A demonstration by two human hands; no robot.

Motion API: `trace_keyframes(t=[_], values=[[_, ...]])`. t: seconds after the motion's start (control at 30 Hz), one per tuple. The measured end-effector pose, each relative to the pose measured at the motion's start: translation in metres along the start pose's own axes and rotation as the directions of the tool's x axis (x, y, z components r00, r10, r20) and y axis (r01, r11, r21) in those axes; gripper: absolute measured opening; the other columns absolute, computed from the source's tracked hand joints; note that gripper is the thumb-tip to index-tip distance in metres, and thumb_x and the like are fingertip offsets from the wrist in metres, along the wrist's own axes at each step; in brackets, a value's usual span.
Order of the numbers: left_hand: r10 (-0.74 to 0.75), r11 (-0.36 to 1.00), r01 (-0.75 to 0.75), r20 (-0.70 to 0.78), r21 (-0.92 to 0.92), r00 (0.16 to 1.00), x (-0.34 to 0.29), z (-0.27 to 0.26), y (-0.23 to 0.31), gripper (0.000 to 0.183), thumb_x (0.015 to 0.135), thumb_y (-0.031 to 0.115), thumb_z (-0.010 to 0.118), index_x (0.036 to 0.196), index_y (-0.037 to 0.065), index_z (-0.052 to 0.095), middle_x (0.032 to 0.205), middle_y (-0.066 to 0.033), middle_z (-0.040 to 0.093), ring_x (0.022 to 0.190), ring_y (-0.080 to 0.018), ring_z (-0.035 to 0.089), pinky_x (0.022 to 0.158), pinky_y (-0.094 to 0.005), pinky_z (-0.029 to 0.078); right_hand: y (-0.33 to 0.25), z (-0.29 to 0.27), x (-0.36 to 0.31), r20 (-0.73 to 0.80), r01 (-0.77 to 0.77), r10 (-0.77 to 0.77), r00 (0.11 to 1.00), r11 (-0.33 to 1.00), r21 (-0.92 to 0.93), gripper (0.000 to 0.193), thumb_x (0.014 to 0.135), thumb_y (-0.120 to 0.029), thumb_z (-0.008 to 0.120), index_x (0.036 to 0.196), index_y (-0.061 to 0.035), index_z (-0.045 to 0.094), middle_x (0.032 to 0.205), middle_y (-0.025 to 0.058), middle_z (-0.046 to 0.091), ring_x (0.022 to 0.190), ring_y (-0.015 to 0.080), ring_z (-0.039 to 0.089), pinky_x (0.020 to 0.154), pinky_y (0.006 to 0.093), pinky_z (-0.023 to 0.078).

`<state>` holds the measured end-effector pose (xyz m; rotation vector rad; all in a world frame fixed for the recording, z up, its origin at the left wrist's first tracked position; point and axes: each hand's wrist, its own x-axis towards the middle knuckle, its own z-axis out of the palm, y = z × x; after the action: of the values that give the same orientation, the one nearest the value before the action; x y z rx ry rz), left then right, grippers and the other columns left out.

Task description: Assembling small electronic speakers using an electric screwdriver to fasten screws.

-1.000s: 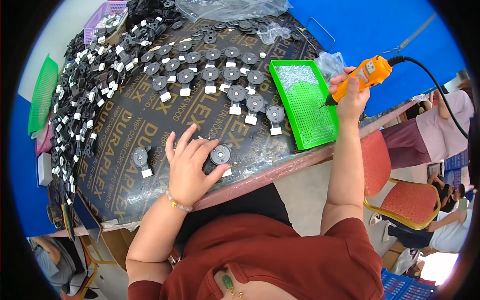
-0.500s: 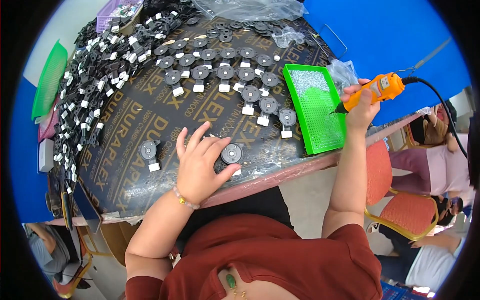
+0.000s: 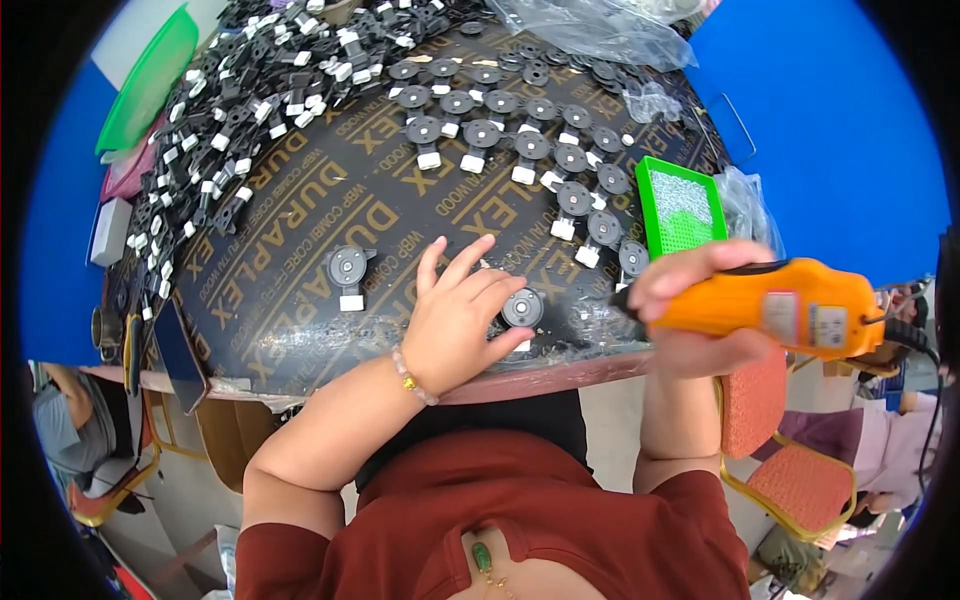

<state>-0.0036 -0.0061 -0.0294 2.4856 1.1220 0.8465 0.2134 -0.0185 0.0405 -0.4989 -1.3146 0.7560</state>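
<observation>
My left hand [image 3: 455,325] rests on the dark table, thumb and forefinger at either edge of a round black plastic part with a white tab [image 3: 522,308]; its other fingers are spread. In my right hand [image 3: 700,300] is an orange electric screwdriver [image 3: 800,305], its dark nose pointing left toward that part. The bit is hidden or too blurred to make out. Left of my left hand lies another round black part [image 3: 348,268] with a white tab. Behind the screwdriver stands a green tray [image 3: 655,215] holding many small silvery pieces, probably screws.
Several rows of similar black parts [image 3: 530,147] stretch across the far middle. A big heap of black and white pieces [image 3: 290,75] covers the far left. Clear plastic bags [image 3: 600,35] lie at the back. A dark flat slab [image 3: 178,350] and yellow-handled tool [image 3: 132,350] sit at the left edge.
My right hand has brought the screwdriver from the green tray nearer to me, toward the part at my left hand. That hand keeps its place on the part. The whole view has shifted.
</observation>
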Motion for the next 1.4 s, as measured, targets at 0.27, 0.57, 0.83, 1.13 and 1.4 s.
trace_keyframes(t=[0.27,0.57,0.83,1.13,1.4], values=[[0.025,0.999,-0.026,-0.038,-0.02,0.999,0.0,0.001,-0.001,0.045,0.067,0.032,0.077,0.105,0.01,0.065,0.098,-0.0022,0.064,0.124,-0.0253,0.044,0.106,-0.0554,0.017,0.018,0.048,-0.011,0.071,-0.182,0.174,0.982,0.974,0.135,0.075,0.07,-0.066,0.063,0.104,-0.0017,0.046,0.073,0.0148,0.063,0.055,0.0157,0.058,0.051,0.0247,0.05],[0.02,1.0,-0.021,-0.041,-0.015,0.999,-0.001,0.002,-0.001,0.044,0.067,0.031,0.076,0.104,0.01,0.065,0.098,-0.0029,0.064,0.123,-0.0243,0.045,0.107,-0.0549,0.018,0.02,0.047,-0.015,0.016,-0.201,0.2,0.98,0.975,0.098,0.071,0.074,-0.064,0.062,0.104,-0.0017,0.045,0.072,0.0145,0.062,0.054,0.0155,0.057,0.051,0.0252,0.05],[0.015,1.0,-0.015,-0.036,-0.017,0.999,0.0,0.004,-0.002,0.044,0.067,0.031,0.076,0.104,0.01,0.065,0.096,-0.0026,0.064,0.123,-0.0238,0.045,0.107,-0.0541,0.019,0.02,0.053,-0.015,0.069,-0.318,0.311,0.948,0.932,0.173,0.063,0.07,-0.052,0.075,0.097,-0.0015,0.047,0.077,0.0163,0.065,0.059,0.0164,0.061,0.053,0.025,0.051],[0.001,1.0,-0.001,0.004,-0.023,1.0,-0.001,-0.003,0.0,0.039,0.068,0.03,0.076,0.101,0.012,0.065,0.097,-0.0012,0.064,0.127,-0.0242,0.042,0.106,-0.0558,0.019,0.026,0.052,-0.018,0.071,-0.263,0.255,0.964,0.955,0.138,0.066,0.072,-0.06,0.068,0.095,-0.0022,0.047,0.072,0.0155,0.063,0.055,0.0185,0.059,0.05,0.0274,0.05],[-0.311,0.817,0.24,0.049,0.525,0.949,-0.018,-0.099,-0.03,0.047,0.063,0.036,0.078,0.099,0.009,0.066,0.135,-0.017,0.043,0.139,-0.0369,0.018,0.11,-0.0581,0.01,0.003,0.004,-0.004,0.033,0.024,-0.03,0.999,0.988,0.153,0.072,0.082,-0.065,0.053,0.115,-0.0018,0.04,0.074,0.0156,0.062,0.051,0.0179,0.057,0.047,0.0289,0.049]])
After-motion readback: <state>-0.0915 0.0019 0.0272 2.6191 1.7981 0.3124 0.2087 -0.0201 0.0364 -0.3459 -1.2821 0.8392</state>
